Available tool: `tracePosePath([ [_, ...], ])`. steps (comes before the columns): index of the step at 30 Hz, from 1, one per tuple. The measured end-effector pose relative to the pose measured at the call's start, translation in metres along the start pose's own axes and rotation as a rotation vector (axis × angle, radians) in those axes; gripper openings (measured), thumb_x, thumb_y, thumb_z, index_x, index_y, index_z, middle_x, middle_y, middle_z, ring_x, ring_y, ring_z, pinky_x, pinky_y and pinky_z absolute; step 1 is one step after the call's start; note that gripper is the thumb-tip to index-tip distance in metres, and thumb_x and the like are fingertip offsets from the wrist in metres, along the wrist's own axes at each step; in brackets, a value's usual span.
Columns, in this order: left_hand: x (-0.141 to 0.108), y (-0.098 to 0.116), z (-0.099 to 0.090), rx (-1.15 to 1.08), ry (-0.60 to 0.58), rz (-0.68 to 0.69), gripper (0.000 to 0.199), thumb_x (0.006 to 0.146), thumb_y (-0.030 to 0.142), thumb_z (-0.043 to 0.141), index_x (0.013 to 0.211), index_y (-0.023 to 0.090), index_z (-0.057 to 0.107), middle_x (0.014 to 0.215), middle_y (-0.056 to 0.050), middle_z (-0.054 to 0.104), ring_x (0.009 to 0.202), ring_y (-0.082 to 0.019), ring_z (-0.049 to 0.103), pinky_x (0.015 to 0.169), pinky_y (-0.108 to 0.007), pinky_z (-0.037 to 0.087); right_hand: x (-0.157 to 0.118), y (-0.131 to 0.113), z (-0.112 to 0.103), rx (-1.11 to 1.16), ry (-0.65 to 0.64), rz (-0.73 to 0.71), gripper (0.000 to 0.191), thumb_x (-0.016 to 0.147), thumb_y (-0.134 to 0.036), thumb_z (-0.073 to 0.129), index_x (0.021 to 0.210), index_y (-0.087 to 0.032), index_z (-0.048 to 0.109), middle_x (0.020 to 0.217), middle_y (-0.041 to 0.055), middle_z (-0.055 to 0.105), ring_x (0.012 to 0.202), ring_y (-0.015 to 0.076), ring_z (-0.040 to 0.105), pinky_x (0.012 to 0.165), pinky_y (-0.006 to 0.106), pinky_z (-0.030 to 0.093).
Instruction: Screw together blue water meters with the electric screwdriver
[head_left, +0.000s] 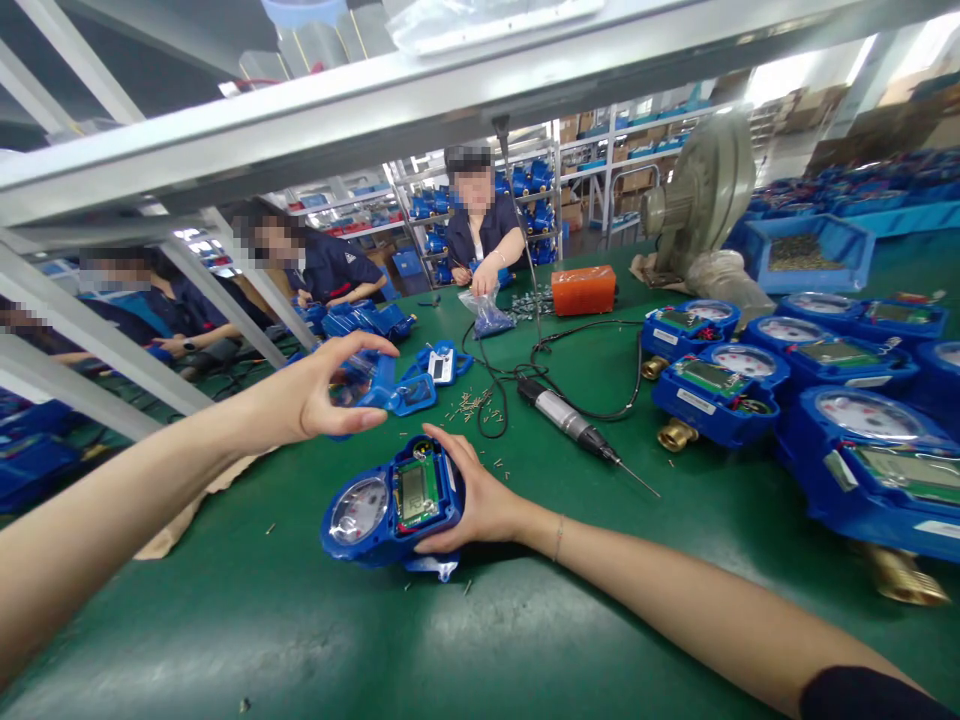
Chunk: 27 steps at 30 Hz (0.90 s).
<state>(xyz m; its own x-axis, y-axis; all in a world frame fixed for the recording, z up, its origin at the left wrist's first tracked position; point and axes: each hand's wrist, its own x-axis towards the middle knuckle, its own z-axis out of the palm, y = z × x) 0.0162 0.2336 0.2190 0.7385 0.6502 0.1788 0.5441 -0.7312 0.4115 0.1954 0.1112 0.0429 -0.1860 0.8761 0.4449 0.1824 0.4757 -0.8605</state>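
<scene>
I recorded ample room over the near stretch of the smooth green tabletop (pixel 225 630), where a few small metal screws (pixel 271 528) lay. Between the bare right hand (pixel 484 500) and the blue plastic meters with round dials (pixel 724 392), I found a passage partly obstructed by a silver-and-black electric screwdriver (pixel 566 417). A pale metal shelf beam (pixel 420 100) limited overhead reach.

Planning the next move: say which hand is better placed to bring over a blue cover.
Probably the left hand: a blue cover shows between its thumb and fingers, while the right hand grips the meter.
</scene>
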Motion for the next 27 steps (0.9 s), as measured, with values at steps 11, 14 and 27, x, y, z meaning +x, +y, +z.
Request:
tracePosePath([
  [11,-0.002,-0.121,0.067,0.017,-0.327,-0.51,0.086,0.058,0.072,0.068,0.125,0.019,0.056,0.112,-0.013,0.067,0.088,-0.029,0.068,0.065,-0.034,0.057,-0.001,0.002,0.0,0.054,0.031,0.069,0.128,0.048,-0.045,0.092,0.152,-0.028,0.019,0.149,0.011,0.03,0.141,0.0291,0.031,0.12,0.046,0.021],
  [14,0.0,-0.129,0.098,0.024,-0.249,-0.562,0.094,0.049,0.067,0.077,0.126,0.019,0.055,0.119,-0.018,0.061,0.093,-0.035,0.067,0.077,-0.043,0.056,-0.001,0.002,0.0,0.074,0.026,0.084,0.127,0.048,-0.042,0.093,0.151,-0.028,0.02,0.149,0.0112,0.031,0.141,0.0294,0.032,0.119,0.046,0.023],
  [27,-0.025,-0.068,0.094,-0.573,-0.085,-0.35,0.072,0.083,0.071,0.045,0.129,0.017,0.055,0.131,-0.017,0.06,0.122,-0.034,0.058,0.102,-0.046,0.046,0.0,0.009,-0.001,0.149,-0.009,0.123,0.125,0.052,-0.041,0.092,0.152,-0.028,0.018,0.152,0.0108,0.036,0.14,0.0291,0.037,0.119,0.046,0.026],
])
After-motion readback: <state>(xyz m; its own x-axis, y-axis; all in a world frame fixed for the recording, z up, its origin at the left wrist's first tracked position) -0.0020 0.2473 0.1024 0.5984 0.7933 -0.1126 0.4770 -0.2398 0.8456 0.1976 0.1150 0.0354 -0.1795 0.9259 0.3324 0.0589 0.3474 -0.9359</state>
